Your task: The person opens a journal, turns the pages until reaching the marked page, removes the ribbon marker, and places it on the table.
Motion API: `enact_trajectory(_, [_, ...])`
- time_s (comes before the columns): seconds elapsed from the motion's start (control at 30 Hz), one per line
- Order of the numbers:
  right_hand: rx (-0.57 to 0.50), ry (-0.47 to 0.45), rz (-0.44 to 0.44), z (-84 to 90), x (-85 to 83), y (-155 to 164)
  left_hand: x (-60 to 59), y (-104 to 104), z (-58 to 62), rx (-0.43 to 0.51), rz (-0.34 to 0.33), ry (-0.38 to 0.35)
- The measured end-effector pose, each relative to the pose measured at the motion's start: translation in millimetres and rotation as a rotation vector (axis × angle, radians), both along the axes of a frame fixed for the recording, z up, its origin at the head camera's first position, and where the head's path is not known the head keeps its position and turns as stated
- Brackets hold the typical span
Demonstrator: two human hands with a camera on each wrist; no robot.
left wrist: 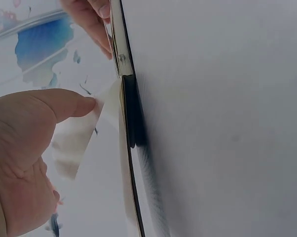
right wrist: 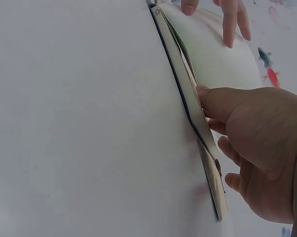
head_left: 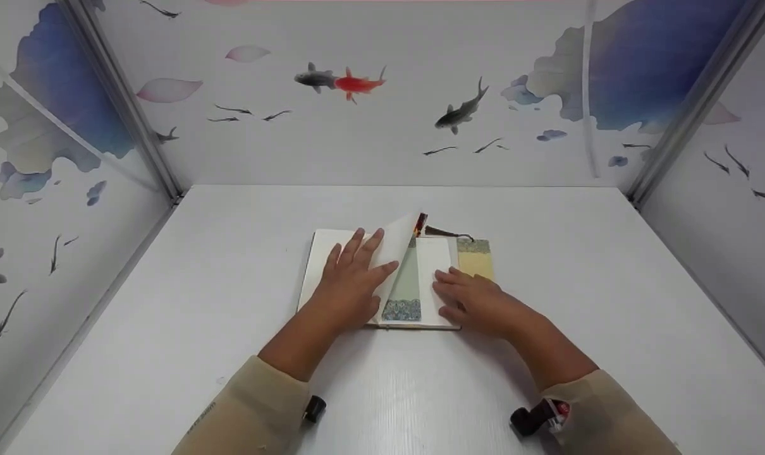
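Note:
A book [head_left: 318, 256] lies open on the white table, its near edge facing the person. My left hand [head_left: 351, 287] rests with spread fingers on a raised page [head_left: 397, 239], which leans to the left; the thumb is at the page's edge. Beneath it shows a pale green bookmark [head_left: 406, 278] with a patterned end, lying on the right side. My right hand [head_left: 477, 302] touches the right page [head_left: 434, 259] with its fingertips, and its thumb [right wrist: 220, 98] is at the book's near edge. A yellow bookmark [head_left: 476, 262] with a patterned top sticks out past the right edge, partly under that hand.
A dark tassel [head_left: 442, 232] lies at the book's top right, beside a reddish-brown piece [head_left: 421, 222] at the top edge. White table surface [head_left: 231, 253] surrounds the book. Walls printed with fish [head_left: 357, 82] and leaves enclose the table's back and sides.

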State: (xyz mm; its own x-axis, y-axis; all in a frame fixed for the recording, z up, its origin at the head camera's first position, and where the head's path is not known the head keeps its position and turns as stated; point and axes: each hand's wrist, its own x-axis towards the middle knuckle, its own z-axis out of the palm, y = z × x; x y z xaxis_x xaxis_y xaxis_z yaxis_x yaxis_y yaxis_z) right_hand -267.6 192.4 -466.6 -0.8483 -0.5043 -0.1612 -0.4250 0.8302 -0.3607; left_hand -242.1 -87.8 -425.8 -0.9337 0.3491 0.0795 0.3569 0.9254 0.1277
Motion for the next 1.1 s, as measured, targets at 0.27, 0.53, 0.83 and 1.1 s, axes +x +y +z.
enact_trajectory(0.27, [0.011,-0.034,-0.018,-1.0,-0.4,-1,-1.3,-1,-4.0,-0.041,0.032,-0.006])
enact_trajectory(0.53, [0.013,-0.028,-0.021,-2.0,-0.2,-1,-1.9,-2,-6.1,-0.041,0.112,-0.064])
enact_trajectory(0.83, [-0.023,-0.012,-0.005,-2.5,1.9,1,-0.6,-10,-7.4,-0.033,0.119,-0.139])
enact_trajectory(1.1, [-0.025,-0.014,0.006,-0.8,2.2,2,1.4,-13,-9.0,-0.019,0.126,-0.264])
